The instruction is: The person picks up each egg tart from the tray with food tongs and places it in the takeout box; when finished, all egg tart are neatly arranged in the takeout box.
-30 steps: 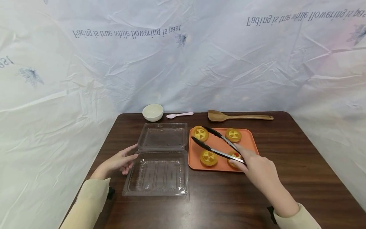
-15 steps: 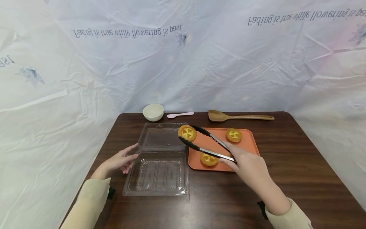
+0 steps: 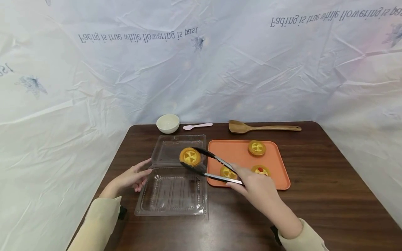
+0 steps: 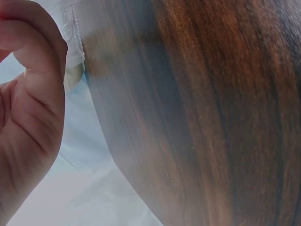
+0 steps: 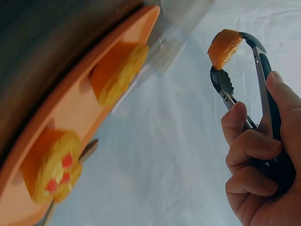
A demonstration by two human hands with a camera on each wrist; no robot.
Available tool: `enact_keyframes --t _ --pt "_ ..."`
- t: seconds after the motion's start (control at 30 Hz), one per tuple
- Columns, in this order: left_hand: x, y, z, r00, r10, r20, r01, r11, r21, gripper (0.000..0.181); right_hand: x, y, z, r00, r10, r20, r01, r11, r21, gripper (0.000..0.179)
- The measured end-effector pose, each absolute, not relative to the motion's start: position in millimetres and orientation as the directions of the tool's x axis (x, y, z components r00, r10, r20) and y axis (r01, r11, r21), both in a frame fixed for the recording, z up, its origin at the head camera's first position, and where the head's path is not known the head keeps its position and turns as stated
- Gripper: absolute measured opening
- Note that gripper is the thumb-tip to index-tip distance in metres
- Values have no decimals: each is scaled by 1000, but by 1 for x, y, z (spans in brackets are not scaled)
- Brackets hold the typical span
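In the head view my right hand (image 3: 260,193) grips a pair of kitchen tongs (image 3: 220,177) with black tips. Between the tips is an egg tart (image 3: 190,157) with a yellow pattern on top, held above the hinge of a clear plastic box. The box lies open, its lid (image 3: 179,148) folded back behind its base (image 3: 171,191). My left hand (image 3: 130,177) touches the box's left edge near the hinge, thumb and index finger apart. The right wrist view shows the tart (image 5: 224,48) raised in the tongs, fingers curled round the handles. In the left wrist view the fingertips are cut off.
An orange tray (image 3: 227,150) right of the box bears a plain tart (image 3: 257,148), another tart (image 3: 228,172) partly behind the tongs, and one with red topping (image 3: 260,170). Along the back lie a white bowl (image 3: 168,123), a pink spoon (image 3: 198,126) and a wooden spatula (image 3: 240,127).
My right hand has moved left with the tongs, carrying the tart from the tray's back left corner to over the clear box. The left hand has stayed in place.
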State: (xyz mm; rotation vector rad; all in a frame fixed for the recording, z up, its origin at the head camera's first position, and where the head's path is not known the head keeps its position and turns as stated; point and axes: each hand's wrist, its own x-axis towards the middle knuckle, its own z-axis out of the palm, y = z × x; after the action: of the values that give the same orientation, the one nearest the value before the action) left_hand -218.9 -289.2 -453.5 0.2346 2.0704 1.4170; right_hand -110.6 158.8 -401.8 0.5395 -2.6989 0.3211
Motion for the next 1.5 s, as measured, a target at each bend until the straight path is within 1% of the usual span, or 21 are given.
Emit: enact_keyframes --t 0.1,0.23,0.33,0.5,0.7,0.8,1.0,1.2,1.5 --pt "-219 -290 -453 -796 463 -390 -196 413 890 66 -110 151 -406 -840 -354 412 -443 885 -144 64" --pt "-219 -291 -453 -791 469 -393 -207 399 893 62 -109 145 -412 -796 -402 453 -497 860 -111 63" --pt "-219 -290 -454 -788 476 -391 -212 387 897 60 -110 141 -415 -778 -423 464 -519 850 -95 62" --pt "-219 -290 -455 -790 473 -389 -213 382 899 60 -111 134 -420 -780 -424 460 -531 838 -127 61" --pt "-217 -289 -455 -802 457 -385 -217 376 901 59 -110 121 -425 -771 -450 451 -544 833 -99 65" --pt "-217 -289 -456 -801 460 -383 -218 372 902 60 -110 112 -425 -777 -450 440 -541 835 -102 65" --pt "-219 -290 -457 -800 462 -383 -221 367 904 60 -108 92 -432 -771 -460 440 -551 829 -99 65" --pt "-219 -290 -456 -798 465 -384 -224 363 904 59 -109 80 -439 -776 -481 407 -553 830 -73 63" --pt "-219 -291 -457 -791 484 -375 -205 369 907 60 -110 69 -444 -792 -469 391 -542 835 -96 62"
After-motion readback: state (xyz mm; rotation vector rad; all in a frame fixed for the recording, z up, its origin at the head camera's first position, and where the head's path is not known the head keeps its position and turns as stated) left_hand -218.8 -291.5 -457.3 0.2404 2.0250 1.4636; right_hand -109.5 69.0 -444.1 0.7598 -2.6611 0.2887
